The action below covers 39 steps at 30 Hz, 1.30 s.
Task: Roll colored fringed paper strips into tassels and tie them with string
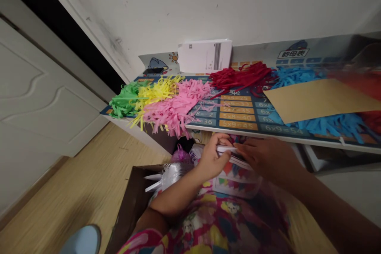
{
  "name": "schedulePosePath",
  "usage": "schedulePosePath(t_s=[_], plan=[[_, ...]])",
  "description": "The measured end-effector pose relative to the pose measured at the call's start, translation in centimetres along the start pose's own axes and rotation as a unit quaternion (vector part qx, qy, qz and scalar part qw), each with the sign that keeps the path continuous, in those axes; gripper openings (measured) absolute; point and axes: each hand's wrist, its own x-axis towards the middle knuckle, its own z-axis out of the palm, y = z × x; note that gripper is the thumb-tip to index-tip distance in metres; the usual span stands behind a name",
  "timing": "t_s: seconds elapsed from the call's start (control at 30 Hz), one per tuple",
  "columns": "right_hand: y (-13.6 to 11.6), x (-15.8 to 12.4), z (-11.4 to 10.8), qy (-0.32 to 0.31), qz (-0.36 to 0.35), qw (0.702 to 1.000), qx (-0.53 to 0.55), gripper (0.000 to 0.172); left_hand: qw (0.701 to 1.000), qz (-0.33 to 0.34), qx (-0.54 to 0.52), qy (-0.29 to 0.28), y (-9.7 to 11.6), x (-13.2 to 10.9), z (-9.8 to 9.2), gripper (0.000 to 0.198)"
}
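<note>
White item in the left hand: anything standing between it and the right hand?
Nothing visible stands between them: the left hand grips the white item, and the right hand appears to touch its other end.

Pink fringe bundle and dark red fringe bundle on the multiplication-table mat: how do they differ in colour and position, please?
Colour: the pink fringe bundle is light, while the dark red fringe bundle is deep-toned.
Position: the pink fringe bundle spills over the front edge; the dark red fringe bundle lies farther back, nearer the wall.
Shared: both have thin strips and lie on the multiplication-table mat.
</note>
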Motion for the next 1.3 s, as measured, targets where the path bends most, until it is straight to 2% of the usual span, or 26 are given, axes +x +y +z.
schedulePosePath(t_s=[0.07,0.13,0.23,0.3,0.37,0.43,0.53,0.63,0.7,0.8,0.93,1.13,1.3], plan=[[-0.2,0.0,-0.1,-0.041,-0.037,0.996,-0.063,0.020,0.998,0.043,0.052,0.015,-0.5,-0.1,0.3,0.027],[0.2,-0.1,-0.3,-0.073,-0.054,0.991,-0.098,0.022,0.981,0.118,0.152,0.033,-1.3,-0.1,0.5,0.019],[1.5,-0.2,-0.8,-0.107,-0.038,0.993,-0.031,0.026,0.918,0.223,0.320,0.068,-2.5,0.3,0.2,0.024],[2.2,-0.1,-1.3,-0.135,-0.009,0.991,0.023,0.031,0.869,0.266,0.411,0.074,-2.6,0.9,-0.2,0.029],[2.5,0.0,-1.7,-0.152,0.015,0.987,0.052,0.034,0.819,0.298,0.489,0.038,-1.8,1.7,-0.5,0.033],[2.6,0.0,-1.8,-0.147,0.027,0.986,0.077,0.034,0.774,0.321,0.544,-0.029,-0.6,2.4,-0.7,0.039],[2.9,-1.3,-1.1,-0.086,0.104,0.975,0.175,0.032,0.734,0.341,0.580,-0.094,0.9,3.0,-1.0,0.043],[3.2,-3.8,0.8,-0.004,0.236,0.929,0.284,0.045,0.720,0.341,0.596,-0.104,1.5,3.2,-1.4,0.044],[2.8,-5.3,2.1,0.022,0.278,0.909,0.308,0.044,0.711,0.334,0.606,-0.125,1.7,3.4,-1.5,0.047],[1.7,-6.2,3.1,0.040,0.271,0.916,0.293,0.032,0.687,0.338,0.616,-0.185,2.3,3.9,-0.7,0.051],[0.8,-6.2,3.0,0.036,0.254,0.930,0.263,0.032,0.668,0.348,0.610,-0.247,2.8,4.7,0.6,0.054],[1.3,-6.6,3.0,0.039,0.250,0.946,0.201,0.029,0.682,0.343,0.601,-0.237,2.5,4.9,0.9,0.053],[1.4,-6.8,3.2,0.031,0.251,0.951,0.180,0.032,0.687,0.319,0.601,-0.255,2.7,4.9,1.1,0.054]])
